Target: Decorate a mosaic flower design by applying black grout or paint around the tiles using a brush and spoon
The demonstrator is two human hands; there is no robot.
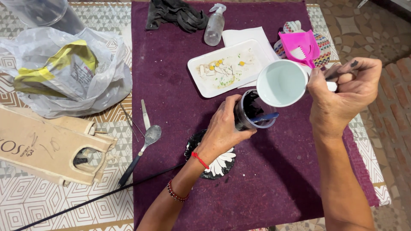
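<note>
My left hand (222, 130) grips a small clear cup (252, 112) with dark contents, tilted to the right above the purple mat (171, 98). A blue stick (266, 116) rests in the cup's mouth. My right hand (342, 92) holds a white mug (281, 82) by its handle, tipped so its open mouth faces the camera, its rim just above the cup. A dark smear marks my right index finger. Under my left wrist lies a black-and-white flower-patterned dish (218, 164).
A white rectangular tray (201, 79) with small flower bits sits on a napkin behind the mug. A spray bottle (214, 25), black cloth (175, 15), pink scoop (299, 45), spoon (143, 147), tweezers (145, 113), plastic bag (68, 68), cardboard carrier (43, 145) and black cable (94, 199) surround the mat.
</note>
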